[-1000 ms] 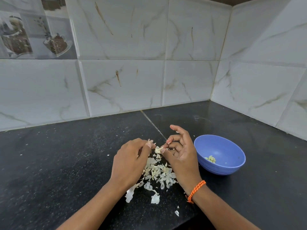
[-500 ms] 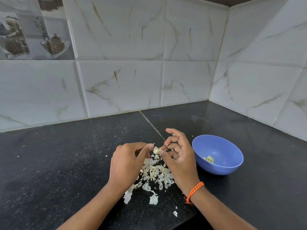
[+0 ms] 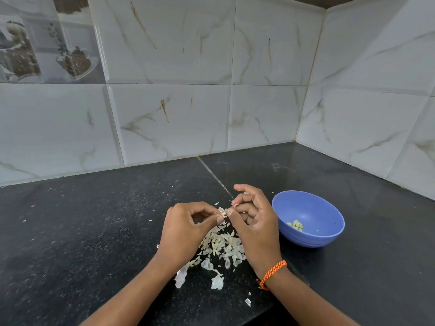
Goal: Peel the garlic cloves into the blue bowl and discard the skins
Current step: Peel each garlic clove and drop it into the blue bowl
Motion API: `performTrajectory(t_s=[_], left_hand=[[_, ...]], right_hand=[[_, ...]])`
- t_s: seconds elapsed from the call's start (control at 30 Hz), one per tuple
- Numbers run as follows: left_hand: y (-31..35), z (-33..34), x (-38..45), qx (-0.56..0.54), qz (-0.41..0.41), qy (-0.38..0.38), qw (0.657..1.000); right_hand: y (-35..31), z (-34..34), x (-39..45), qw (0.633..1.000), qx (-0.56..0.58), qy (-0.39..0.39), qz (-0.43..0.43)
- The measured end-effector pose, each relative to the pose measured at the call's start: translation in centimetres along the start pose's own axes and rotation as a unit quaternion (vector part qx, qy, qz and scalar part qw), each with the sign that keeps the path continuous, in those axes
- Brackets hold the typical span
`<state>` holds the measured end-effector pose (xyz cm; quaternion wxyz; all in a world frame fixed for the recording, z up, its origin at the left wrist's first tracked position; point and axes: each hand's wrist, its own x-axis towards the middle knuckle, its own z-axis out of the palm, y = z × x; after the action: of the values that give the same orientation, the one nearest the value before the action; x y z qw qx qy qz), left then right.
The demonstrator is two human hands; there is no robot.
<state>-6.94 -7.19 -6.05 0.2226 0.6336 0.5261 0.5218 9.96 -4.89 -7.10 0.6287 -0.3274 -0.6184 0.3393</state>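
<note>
My left hand (image 3: pixel 186 229) and my right hand (image 3: pixel 255 225) meet over the black counter, both pinching one small garlic clove (image 3: pixel 223 211) between thumbs and fingertips. Papery skin still clings to the clove. Beneath the hands lies a pile of pale garlic skins (image 3: pixel 220 249). A blue bowl (image 3: pixel 313 208) stands just right of my right hand, with a few peeled cloves (image 3: pixel 296 225) in its bottom.
The black stone counter (image 3: pixel 82 231) runs into a corner of white marble-look wall tiles (image 3: pixel 174 118) behind and to the right. Loose skin flakes (image 3: pixel 247 301) lie near the counter's front edge. An orange cord bracelet (image 3: pixel 273 272) sits on my right wrist.
Both hands stay together on the clove with only small finger shifts. The view has tilted slightly, so hands and bowl sit a little lower and left in frame.
</note>
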Motion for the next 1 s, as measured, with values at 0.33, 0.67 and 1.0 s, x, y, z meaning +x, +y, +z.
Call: performTrajectory(t_s=[0.33,0.67,1.0], left_hand=[[-0.6,-0.2,0.2,0.016,0.000,0.033,0.999],[-0.4,-0.4,0.2,0.040,0.002,0.036,0.999],[-0.5,-0.2,0.1,0.073,0.006,0.051,0.996]], right_hand=[[0.6,-0.5,0.2,0.997,-0.075,-0.025,0.010],[1.0,-0.7,0.4,0.984,-0.167,-0.069,-0.012],[0.2,-0.3,-0.2,0.985,-0.150,-0.081,-0.037]])
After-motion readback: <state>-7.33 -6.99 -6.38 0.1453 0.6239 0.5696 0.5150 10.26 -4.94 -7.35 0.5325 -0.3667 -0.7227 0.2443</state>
